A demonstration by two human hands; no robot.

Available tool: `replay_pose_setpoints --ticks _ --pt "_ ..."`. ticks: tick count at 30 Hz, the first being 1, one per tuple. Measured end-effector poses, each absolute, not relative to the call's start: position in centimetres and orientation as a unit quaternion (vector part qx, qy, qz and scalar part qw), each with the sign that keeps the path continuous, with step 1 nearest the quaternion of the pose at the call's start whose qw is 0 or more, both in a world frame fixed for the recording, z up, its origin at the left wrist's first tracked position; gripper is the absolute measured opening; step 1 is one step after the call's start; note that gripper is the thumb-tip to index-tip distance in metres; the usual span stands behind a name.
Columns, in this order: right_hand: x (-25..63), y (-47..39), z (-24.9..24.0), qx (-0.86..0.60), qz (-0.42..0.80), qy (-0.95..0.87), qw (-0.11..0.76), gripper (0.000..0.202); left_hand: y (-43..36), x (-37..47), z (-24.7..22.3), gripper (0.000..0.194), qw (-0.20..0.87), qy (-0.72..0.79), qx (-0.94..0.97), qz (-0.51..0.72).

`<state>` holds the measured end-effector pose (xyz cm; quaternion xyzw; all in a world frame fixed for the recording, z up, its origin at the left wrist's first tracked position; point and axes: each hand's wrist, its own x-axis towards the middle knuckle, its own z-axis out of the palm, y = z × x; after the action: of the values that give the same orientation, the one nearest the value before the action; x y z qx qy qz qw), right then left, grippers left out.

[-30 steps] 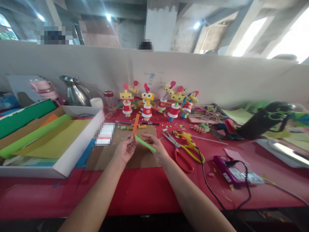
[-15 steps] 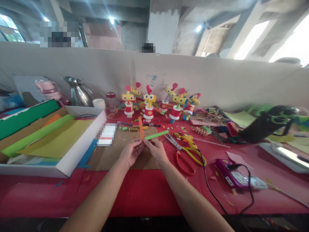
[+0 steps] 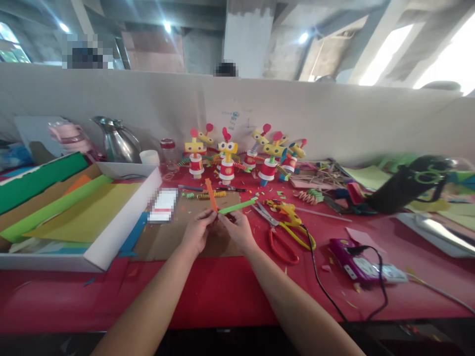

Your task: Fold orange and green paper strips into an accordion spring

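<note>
An orange paper strip (image 3: pixel 211 194) and a green paper strip (image 3: pixel 237 206) meet at one end, between my fingertips. My left hand (image 3: pixel 198 231) pinches that corner from the left; the orange strip stands up from it, leaning left. From the right, my right hand (image 3: pixel 239 230) is closed at the same corner, where the green strip slants out to the right. How the ends overlap is hidden by the fingers. Both hands are above a brown cardboard sheet (image 3: pixel 158 243). Folded paper springs (image 3: pixel 211 195) and a pen (image 3: pixel 230 189) lie just beyond them.
Red-handled scissors (image 3: pixel 282 245) and a yellow glue gun (image 3: pixel 291 216) lie right of my hands; its cord runs toward a purple power strip (image 3: pixel 352 262). A white box (image 3: pixel 122 222) of coloured paper stands left. Several paper-cup figures (image 3: pixel 227 170) line the back, near a steel jug (image 3: pixel 118 141).
The orange strip has tilted further left, and the green strip's face is turned a little. Both hands keep their pinch at the joined ends. The whole view has shifted slightly.
</note>
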<state>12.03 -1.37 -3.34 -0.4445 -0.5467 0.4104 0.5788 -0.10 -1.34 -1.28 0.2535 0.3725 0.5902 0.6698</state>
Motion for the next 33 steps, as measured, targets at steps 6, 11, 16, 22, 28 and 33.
replay_pose_setpoints --ticks 6,11,16,22,28,33 --pt "11.9 -1.5 -3.4 -0.417 0.430 -0.527 0.603 0.020 -1.4 0.1 -1.2 0.025 0.663 0.374 0.248 0.599" --pt "11.7 -1.7 -3.1 -0.413 0.448 -0.498 0.617 0.019 -1.4 0.0 -1.2 0.027 0.647 0.387 0.261 0.602" --pt "11.5 -1.8 -2.7 -0.405 0.488 -0.450 0.628 0.016 -1.4 0.0 -1.6 0.031 0.624 0.397 0.289 0.608" --pt "11.4 -1.9 -2.6 -0.384 0.535 -0.405 0.634 0.020 -1.3 0.1 -1.5 0.028 0.624 0.388 0.277 0.619" --pt "11.3 -1.9 -2.5 -0.385 0.545 -0.392 0.633 0.021 -1.2 0.2 -1.7 0.024 0.629 0.382 0.256 0.627" --pt "11.3 -2.0 -2.4 -0.386 0.540 -0.411 0.625 0.021 -1.2 0.3 -1.8 0.020 0.620 0.390 0.231 0.640"
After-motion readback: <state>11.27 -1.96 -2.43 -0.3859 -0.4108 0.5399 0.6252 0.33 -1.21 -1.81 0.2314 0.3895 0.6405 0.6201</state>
